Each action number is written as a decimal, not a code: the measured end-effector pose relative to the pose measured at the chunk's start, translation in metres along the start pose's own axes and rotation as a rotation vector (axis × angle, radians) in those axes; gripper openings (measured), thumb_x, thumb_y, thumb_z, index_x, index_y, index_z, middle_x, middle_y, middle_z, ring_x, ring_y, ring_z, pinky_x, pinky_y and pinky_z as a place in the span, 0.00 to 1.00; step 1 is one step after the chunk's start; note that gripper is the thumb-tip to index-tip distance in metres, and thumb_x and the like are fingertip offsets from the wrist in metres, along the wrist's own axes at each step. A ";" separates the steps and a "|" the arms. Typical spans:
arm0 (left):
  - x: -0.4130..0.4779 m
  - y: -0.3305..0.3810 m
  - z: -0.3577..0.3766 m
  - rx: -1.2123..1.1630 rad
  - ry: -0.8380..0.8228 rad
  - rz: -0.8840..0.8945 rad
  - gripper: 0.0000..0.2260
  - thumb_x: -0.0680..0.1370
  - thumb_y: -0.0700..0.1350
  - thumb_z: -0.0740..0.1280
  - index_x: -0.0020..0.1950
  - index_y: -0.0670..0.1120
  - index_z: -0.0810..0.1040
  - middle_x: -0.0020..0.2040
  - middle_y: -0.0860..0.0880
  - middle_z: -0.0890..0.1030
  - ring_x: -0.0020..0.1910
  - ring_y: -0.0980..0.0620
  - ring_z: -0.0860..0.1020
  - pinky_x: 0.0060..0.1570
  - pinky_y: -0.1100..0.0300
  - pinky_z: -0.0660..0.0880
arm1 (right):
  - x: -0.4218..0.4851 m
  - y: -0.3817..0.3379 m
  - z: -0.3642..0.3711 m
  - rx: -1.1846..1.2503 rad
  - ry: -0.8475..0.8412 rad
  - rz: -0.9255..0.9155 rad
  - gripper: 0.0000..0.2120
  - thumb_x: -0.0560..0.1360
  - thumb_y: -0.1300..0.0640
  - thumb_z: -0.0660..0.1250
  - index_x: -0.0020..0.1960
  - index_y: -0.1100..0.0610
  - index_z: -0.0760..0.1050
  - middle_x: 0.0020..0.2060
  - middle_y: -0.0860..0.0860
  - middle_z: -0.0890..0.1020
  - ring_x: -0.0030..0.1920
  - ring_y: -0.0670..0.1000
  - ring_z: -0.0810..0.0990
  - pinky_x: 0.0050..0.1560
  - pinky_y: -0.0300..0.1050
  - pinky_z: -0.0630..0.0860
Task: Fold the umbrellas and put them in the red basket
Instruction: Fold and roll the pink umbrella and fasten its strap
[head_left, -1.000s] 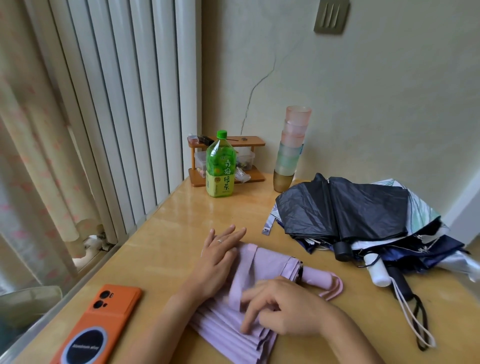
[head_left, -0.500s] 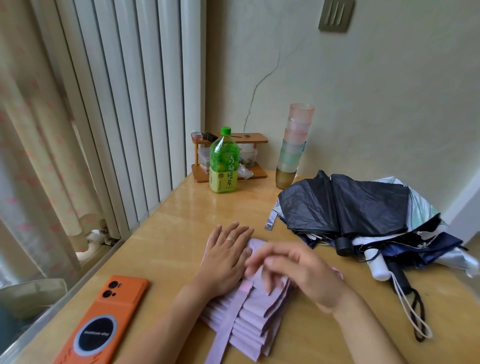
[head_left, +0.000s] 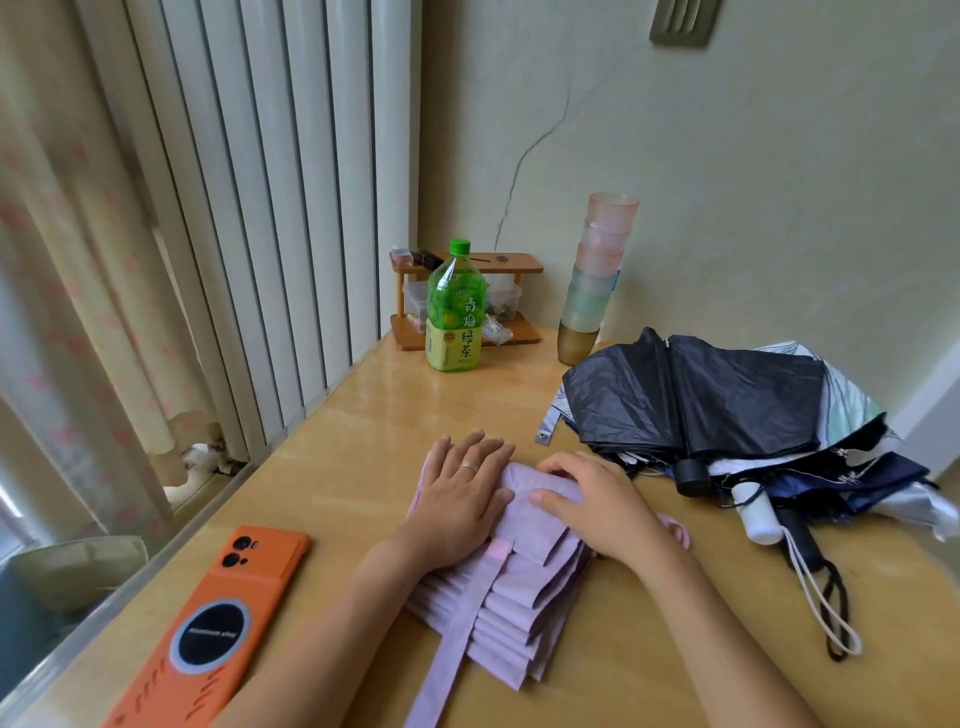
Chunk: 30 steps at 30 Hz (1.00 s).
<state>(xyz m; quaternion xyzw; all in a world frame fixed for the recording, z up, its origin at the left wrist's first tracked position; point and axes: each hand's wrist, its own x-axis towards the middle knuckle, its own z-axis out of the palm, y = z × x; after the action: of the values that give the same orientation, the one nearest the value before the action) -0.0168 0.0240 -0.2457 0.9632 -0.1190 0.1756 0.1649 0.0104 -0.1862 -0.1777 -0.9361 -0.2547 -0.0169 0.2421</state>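
Observation:
A lilac umbrella lies on the wooden table in front of me, its canopy stacked in flat pleats with a long strap trailing toward me. My left hand lies flat on the left side of the pleats. My right hand presses down on the top panel, fingers slightly bent, covering the handle end. A black umbrella lies half collapsed to the right, on top of a navy and white one. No red basket is in view.
An orange phone lies near the table's left front edge. At the back stand a green tea bottle, a small wooden rack and a stack of plastic cups. Blinds and a curtain run along the left.
My right hand has moved from the near pleats up to the top panel and laid it flat over the stack. The strap now hangs down toward me. My left hand stayed pressing.

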 end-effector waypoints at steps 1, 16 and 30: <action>0.000 -0.001 0.000 0.006 -0.028 0.003 0.35 0.80 0.67 0.39 0.82 0.51 0.58 0.80 0.51 0.63 0.82 0.50 0.50 0.77 0.52 0.32 | 0.002 -0.001 -0.003 -0.012 -0.061 0.014 0.15 0.77 0.44 0.72 0.60 0.49 0.77 0.55 0.45 0.80 0.58 0.50 0.78 0.59 0.49 0.73; 0.000 0.013 -0.020 0.128 -0.177 -0.068 0.33 0.79 0.61 0.60 0.82 0.54 0.55 0.76 0.49 0.62 0.78 0.46 0.55 0.77 0.48 0.38 | 0.045 -0.041 -0.019 -0.391 -0.561 0.200 0.30 0.70 0.41 0.75 0.63 0.57 0.71 0.54 0.54 0.77 0.51 0.56 0.77 0.46 0.47 0.74; 0.071 0.030 -0.063 0.374 -0.731 -0.005 0.30 0.71 0.60 0.77 0.65 0.46 0.75 0.62 0.46 0.78 0.63 0.44 0.76 0.57 0.51 0.73 | 0.039 -0.017 -0.004 -0.221 -0.486 0.137 0.39 0.64 0.36 0.75 0.70 0.50 0.71 0.60 0.51 0.79 0.57 0.55 0.79 0.55 0.51 0.80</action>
<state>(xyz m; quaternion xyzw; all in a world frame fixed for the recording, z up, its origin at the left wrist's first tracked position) 0.0204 0.0068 -0.1543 0.9758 -0.1333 -0.1602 -0.0658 0.0366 -0.1574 -0.1603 -0.9484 -0.2379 0.1971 0.0709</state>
